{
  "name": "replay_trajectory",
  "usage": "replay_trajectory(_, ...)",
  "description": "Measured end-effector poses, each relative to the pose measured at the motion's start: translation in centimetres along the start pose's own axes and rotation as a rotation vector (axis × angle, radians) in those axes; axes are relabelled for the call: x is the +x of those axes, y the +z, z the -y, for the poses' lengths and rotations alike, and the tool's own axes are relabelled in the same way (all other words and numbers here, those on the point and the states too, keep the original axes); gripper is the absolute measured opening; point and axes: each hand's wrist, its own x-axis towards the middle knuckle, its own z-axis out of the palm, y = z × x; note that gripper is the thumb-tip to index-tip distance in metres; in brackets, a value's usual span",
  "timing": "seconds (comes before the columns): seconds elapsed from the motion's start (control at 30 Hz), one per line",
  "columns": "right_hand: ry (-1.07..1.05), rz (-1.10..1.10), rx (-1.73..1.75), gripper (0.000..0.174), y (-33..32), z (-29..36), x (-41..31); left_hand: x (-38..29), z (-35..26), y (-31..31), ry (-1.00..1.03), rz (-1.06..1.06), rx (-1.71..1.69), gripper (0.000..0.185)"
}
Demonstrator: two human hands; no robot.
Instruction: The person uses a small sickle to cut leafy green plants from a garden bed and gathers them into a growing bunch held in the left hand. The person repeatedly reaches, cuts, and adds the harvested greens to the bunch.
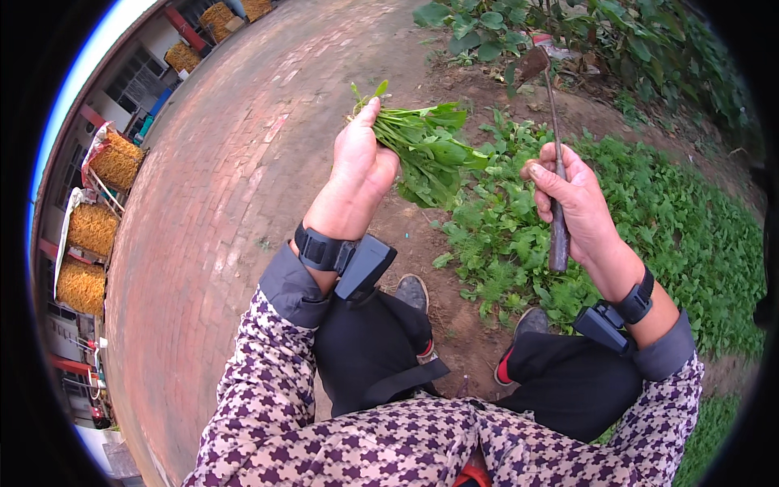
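A bunch of leafy greens [435,152] is gripped in my left hand [365,152], held up over the edge of the brick paving. Its leaves fan out to the right and a few stem ends poke past my thumb. My right hand [569,189] holds a small hand hoe [559,243] by its dark handle, blade upward. The rusty hoe blade [532,64] tilts to the left above bare soil. Below both hands grows a bed of low green plants [505,243], some broad-leaved and some feathery.
Red brick paving [201,262] stretches along the left. Beyond it, stacks of yellow corn cobs [91,228] stand before a building. Taller leafy plants [657,55] fill the upper right. My shoes [413,292] rest on bare soil by the bed.
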Motion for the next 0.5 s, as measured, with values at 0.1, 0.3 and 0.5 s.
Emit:
replay_trajectory(0.1,-0.014,0.004,-0.009,0.025,0.0,0.0,-0.1,-0.2,0.0,0.1,-0.011,0.011,0.008,0.026)
replay_trajectory(0.3,-0.126,-0.009,-0.114,0.031,0.7,0.6,0.3,-0.7,1.5,1.0,0.029,0.006,0.1,0.022)
replay_trajectory(0.5,-0.183,-0.012,-0.255,0.032,1.9,0.6,0.3,-3.0,3.9,2.4,0.033,0.111,0.245,0.017)
